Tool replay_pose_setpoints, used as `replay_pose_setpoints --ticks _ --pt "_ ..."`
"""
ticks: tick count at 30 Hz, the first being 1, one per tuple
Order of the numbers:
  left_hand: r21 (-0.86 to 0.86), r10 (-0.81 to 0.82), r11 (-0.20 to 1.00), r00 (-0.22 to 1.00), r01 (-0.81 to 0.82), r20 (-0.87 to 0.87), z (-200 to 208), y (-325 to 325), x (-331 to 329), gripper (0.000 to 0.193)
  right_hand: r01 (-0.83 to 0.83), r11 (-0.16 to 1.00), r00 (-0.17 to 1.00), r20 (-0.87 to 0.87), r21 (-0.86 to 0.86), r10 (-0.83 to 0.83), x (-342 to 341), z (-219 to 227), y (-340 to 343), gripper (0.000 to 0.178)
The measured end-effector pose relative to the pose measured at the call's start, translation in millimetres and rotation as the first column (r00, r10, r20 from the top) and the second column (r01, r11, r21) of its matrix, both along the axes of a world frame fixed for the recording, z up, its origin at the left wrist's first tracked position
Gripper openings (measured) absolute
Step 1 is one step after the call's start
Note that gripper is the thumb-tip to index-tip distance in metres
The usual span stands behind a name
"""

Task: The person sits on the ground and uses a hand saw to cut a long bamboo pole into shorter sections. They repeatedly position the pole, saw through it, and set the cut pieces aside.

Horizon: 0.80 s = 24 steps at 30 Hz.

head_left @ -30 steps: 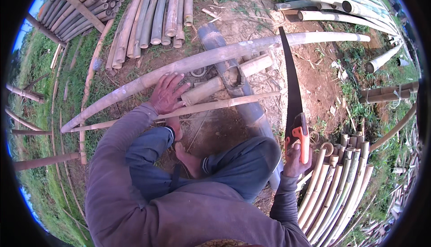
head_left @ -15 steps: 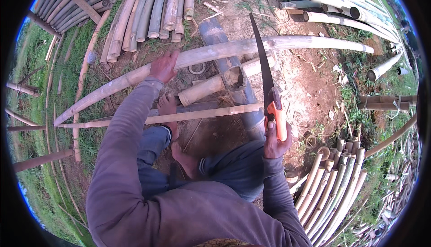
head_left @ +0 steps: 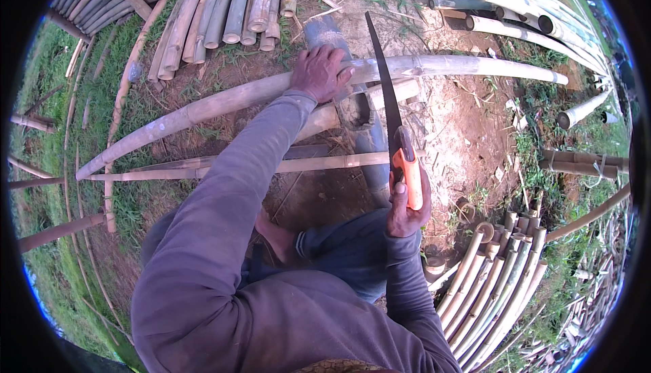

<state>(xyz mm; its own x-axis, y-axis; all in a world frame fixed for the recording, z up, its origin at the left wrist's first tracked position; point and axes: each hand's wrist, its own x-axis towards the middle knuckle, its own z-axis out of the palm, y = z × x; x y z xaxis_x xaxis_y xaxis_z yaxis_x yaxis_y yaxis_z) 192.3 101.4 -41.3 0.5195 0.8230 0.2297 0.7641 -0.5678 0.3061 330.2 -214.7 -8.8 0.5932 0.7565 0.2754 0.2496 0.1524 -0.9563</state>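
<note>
A long pale bamboo pole [head_left: 196, 110] crosses in front of me, bowed by the lens. It passes over a thick bluish-grey bamboo support [head_left: 324, 30]. My left hand [head_left: 319, 74] grips the pole from above near that support, fingers bent over its far side. In my right hand [head_left: 409, 216] is a handsaw [head_left: 386, 81], held by its orange handle with the long dark blade pointing up and away. The blade appears in front of the pole; whether it touches cannot be told. Nearer to me lies a thinner bamboo strip [head_left: 325, 163].
Beneath the pole lies a short bamboo piece [head_left: 319, 123] beside the notched support. Cut bamboo is stacked at far left [head_left: 234, 7], far right [head_left: 522, 30] and near right [head_left: 498, 278]. A bare foot [head_left: 277, 237] rests near the strip. Bamboo rails [head_left: 64, 232] stand at left.
My left hand has shifted right along the pole to the support, and its forearm now covers part of the short piece. The saw has moved slightly left and tilted a little.
</note>
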Motion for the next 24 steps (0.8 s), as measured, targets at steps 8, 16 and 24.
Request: replay_pose_setpoints --ticks 8,16,24 --pt "-0.215 0.111 0.969 0.992 -0.12 -0.054 4.6 11.9 31.5 0.056 -0.015 1.0 1.0 0.015 -0.003 0.015 0.3 -6.9 2.9 0.054" --pt "-0.357 0.16 0.916 0.983 -0.183 -0.092 23.1 29.5 29.1 0.064 -0.018 0.998 0.997 0.079 -0.059 0.022 8.6 -21.4 1.6 0.057" --pt "-0.374 0.157 0.904 0.975 -0.207 -0.159 27.7 30.9 30.5 0.065 -0.041 0.998 0.986 0.16 -0.05 0.048 6.3 -17.3 4.2 0.058"
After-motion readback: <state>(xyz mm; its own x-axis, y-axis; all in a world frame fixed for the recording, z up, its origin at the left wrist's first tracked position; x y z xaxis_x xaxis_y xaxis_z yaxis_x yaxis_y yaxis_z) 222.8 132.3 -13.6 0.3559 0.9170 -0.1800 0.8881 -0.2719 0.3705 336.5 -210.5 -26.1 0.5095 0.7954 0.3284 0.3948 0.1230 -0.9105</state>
